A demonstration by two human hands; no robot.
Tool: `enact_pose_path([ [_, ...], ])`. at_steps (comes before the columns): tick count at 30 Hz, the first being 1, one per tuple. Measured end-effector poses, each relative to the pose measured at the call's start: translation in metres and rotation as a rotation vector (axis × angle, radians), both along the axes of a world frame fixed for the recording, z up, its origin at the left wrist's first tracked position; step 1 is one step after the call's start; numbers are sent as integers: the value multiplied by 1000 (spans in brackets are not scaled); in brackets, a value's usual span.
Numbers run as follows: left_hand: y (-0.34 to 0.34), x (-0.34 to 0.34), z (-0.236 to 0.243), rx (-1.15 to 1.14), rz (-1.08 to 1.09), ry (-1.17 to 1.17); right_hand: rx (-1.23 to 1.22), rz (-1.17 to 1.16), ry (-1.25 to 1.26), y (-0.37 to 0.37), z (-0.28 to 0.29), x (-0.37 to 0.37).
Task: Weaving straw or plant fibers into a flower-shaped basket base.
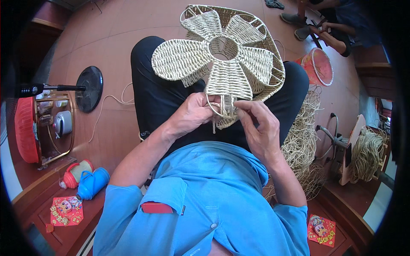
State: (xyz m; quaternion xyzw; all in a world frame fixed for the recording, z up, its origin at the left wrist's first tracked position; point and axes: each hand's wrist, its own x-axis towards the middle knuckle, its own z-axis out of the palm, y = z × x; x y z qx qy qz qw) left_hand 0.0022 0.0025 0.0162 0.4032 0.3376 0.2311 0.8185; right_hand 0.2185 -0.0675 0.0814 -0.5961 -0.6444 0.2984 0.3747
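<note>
A pale woven piece rests across my lap, with several petal-like panels round a central ring and a woven rim behind them. Its lowest petal ends in a bare wire loop and loose strands. My left hand is closed on this loop from the left, some fingertips hidden behind the weave. My right hand is at the right of the same end, thumb and forefinger pinched at the strands; exactly what lies between those fingertips is too small to make out.
A pile of cord, a spool stand and a pink bucket are at right. Another person sits at top right. Left are a fan base, a rack and two flasks.
</note>
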Motion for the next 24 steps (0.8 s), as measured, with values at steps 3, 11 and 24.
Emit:
enact_pose_path([
  [3,2,-6,-6,-112,-78,-96,0,39,-72,2,2,-4],
  [11,-6,-7,-7,-196,-4,-173,-76,59,-106,4,4,-9],
  [24,-7,-8,1,-168,115,-175,-107,177,-246,20,8,-11],
])
